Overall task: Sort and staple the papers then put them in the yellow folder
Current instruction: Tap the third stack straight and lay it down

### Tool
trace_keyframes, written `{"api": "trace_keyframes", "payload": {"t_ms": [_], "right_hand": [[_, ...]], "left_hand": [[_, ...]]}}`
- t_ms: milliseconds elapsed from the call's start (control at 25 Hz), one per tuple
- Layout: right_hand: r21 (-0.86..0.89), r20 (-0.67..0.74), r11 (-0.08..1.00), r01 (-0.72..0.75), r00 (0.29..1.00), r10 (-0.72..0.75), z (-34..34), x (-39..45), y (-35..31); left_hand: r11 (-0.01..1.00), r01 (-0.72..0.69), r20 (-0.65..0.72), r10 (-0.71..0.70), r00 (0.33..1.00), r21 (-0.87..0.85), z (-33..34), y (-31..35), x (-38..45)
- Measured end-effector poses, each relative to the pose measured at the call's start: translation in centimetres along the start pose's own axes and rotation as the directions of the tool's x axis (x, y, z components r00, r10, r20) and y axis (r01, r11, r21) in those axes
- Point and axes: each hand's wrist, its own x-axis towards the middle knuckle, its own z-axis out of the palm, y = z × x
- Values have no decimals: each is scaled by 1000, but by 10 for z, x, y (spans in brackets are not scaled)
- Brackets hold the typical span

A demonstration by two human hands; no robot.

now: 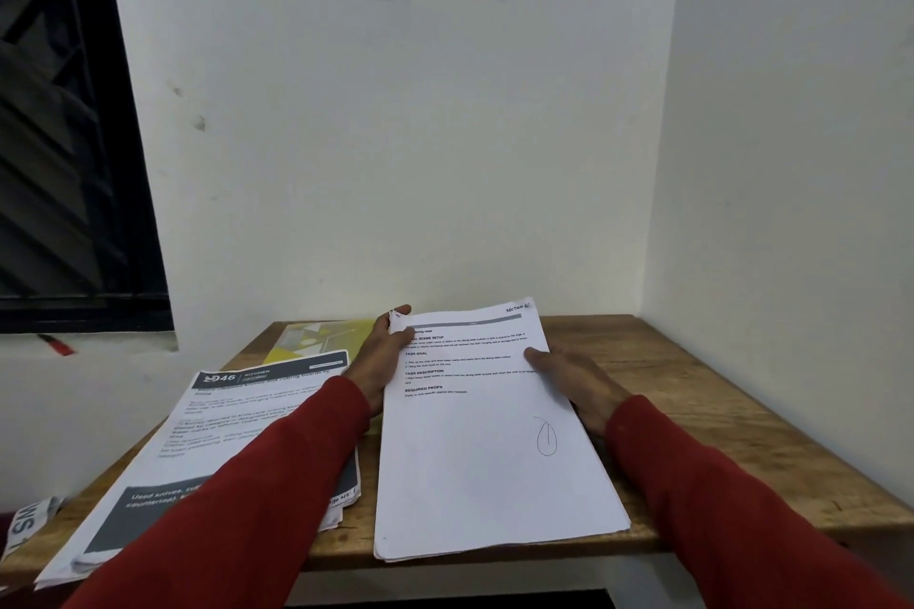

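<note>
A stack of white printed papers (484, 460) lies in the middle of the wooden table (692, 391), its top sheet headed "SECTION". My left hand (383, 361) grips the stack's upper left corner, thumb on top. My right hand (573, 381) holds its right edge, thumb on the page and fingers underneath. A second pile of papers (237, 430) with a dark "46 KITCHEN" header lies to the left, partly under my left sleeve. The yellow folder (321, 334) lies flat at the back left, mostly covered by that pile. No stapler is visible.
The table stands in a corner with white walls behind and to the right. A dark window (64, 139) is at the left, with a red object (57, 344) on its sill. A printed strip (29, 522) lies off the table's left edge.
</note>
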Motion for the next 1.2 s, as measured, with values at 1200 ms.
{"api": "trace_keyframes", "payload": {"t_ms": [1200], "right_hand": [[-900, 16, 430, 69, 992, -124, 15, 86, -10]], "left_hand": [[987, 95, -234, -63, 970, 128, -71, -15, 0]]}}
